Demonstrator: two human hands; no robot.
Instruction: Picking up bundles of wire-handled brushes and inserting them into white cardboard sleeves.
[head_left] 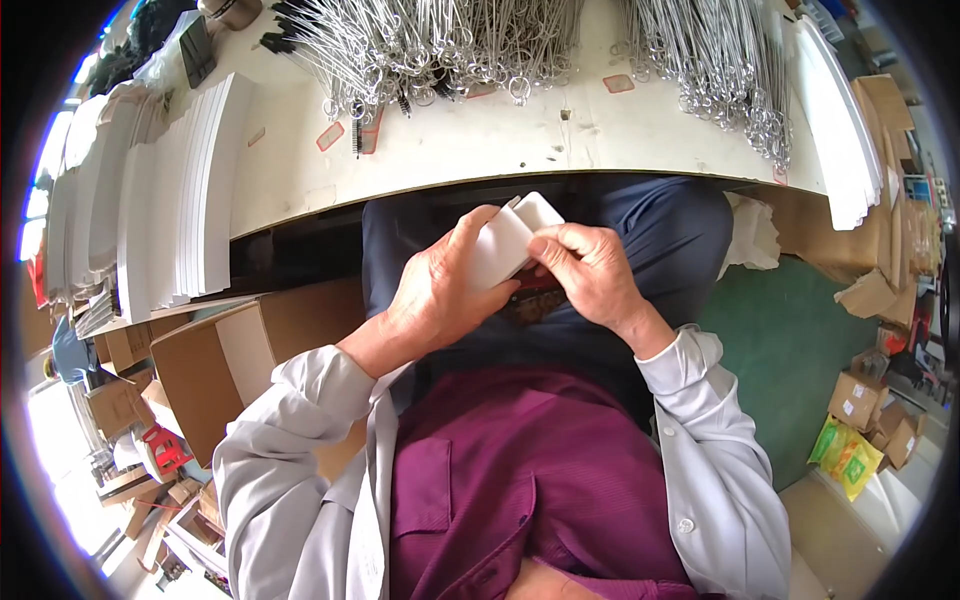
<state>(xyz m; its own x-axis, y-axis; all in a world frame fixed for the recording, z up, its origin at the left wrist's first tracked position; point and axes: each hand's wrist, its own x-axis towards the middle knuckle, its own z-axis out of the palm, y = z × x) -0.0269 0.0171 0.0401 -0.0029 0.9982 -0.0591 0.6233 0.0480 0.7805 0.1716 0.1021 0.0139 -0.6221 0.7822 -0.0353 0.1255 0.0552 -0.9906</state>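
Observation:
Above my lap, just in front of the table edge, both hands are on a small white carton (497, 252). My left hand (438, 290) wraps round its left side, thumb and fingers closed on it. At the carton's far right a rounded white flap (539, 211) sticks up. My right hand (594, 275) pinches the right edge near that flap with thumb and forefinger. The palms hide the carton's lower part, and I cannot tell what is inside it.
Thin wire brushes with ring ends (440, 60) lie heaped on the white table (480, 150), with a second heap (715, 85) to the right. White cartons (190, 190) stand in a row at left; more white strips (835, 130) lie right. An open cardboard box (215, 370) sits below left.

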